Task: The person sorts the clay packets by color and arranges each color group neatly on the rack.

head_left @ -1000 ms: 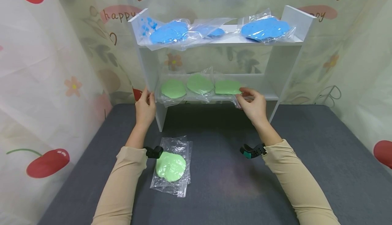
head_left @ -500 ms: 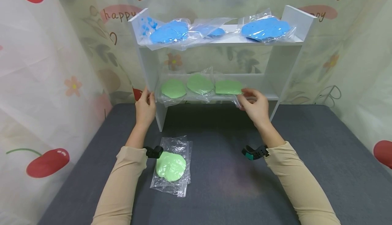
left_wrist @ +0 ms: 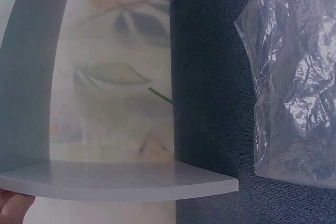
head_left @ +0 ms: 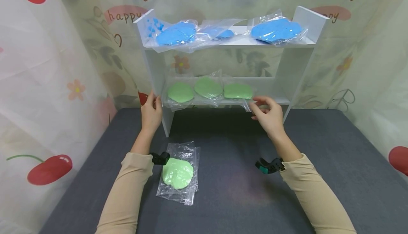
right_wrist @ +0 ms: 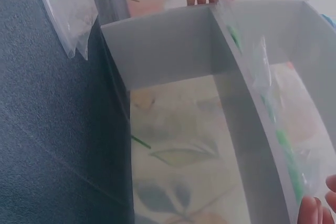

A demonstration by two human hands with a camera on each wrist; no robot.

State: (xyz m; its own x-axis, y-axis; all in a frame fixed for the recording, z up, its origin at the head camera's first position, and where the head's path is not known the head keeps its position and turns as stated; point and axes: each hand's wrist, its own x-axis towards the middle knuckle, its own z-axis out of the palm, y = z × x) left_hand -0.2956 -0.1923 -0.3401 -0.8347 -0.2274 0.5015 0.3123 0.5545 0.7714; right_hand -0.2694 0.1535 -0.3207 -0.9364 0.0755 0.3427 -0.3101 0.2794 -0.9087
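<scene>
A white two-tier shelf [head_left: 280, 64] stands on the dark table. My left hand [head_left: 151, 115] touches the outer face of its left side panel, fingertips against the board. On the lower tier lie three clear bags with flat green pieces: a left one [head_left: 180, 92], a middle one [head_left: 208, 87] and a right one [head_left: 238, 91]. My right hand [head_left: 270, 116] is just right of the right bag, fingers and thumb apart near its corner. In the right wrist view, the fingertips [right_wrist: 310, 211] show beside the shelf's edge.
Bagged blue pieces lie on the upper tier, a left one [head_left: 176, 33] and a right one [head_left: 276, 29] among them. Another bagged green piece [head_left: 177, 173] lies on the table [head_left: 229, 191] beside the left forearm. Printed cloth [head_left: 47, 103] hangs behind and at both sides.
My right hand has drawn back from the right green bag, moving slightly right and down, its fingers parting. The left hand and the bags look the same.
</scene>
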